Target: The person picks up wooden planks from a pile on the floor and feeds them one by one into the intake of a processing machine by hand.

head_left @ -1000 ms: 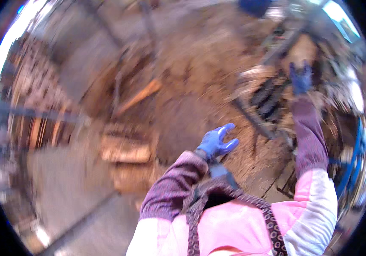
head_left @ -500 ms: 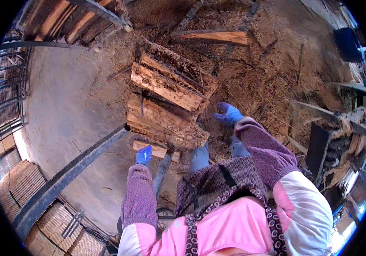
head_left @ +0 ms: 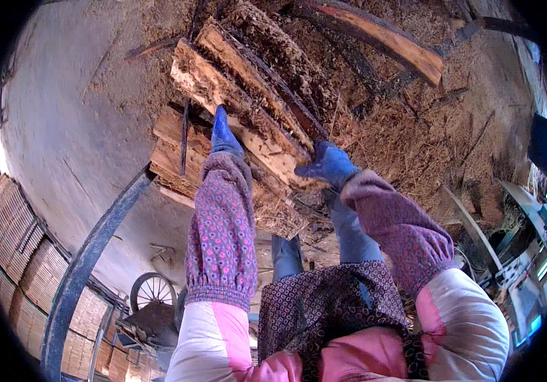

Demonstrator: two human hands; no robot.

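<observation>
Both my hands wear blue gloves. My left hand (head_left: 225, 132) is at the near long edge of a rough, bark-edged wooden slab (head_left: 266, 151), one digit lying along its pale side; the other fingers are hidden. At the slab's right end, my right hand (head_left: 331, 164) grips the corner, thumb on the near side and fingers round the far side. This slab lies slantwise on top of a stack. Behind it rests another rough slab (head_left: 225, 48). Lower slabs (head_left: 170, 149) show beneath, left of my left forearm.
A dark metal bar (head_left: 88, 254) curves up from the lower left toward the stack. Beyond the stack, a long split timber (head_left: 381, 38) lies on ground strewn with bark and chips (head_left: 407, 127). A spoked wheel (head_left: 153, 291) stands lower left, near stacked ribbed boards (head_left: 9, 216).
Both hands have reached forward onto the top slab: the left from beside the lower slabs, the right from open air at the stack's right. The view has shifted closer to the stack.
</observation>
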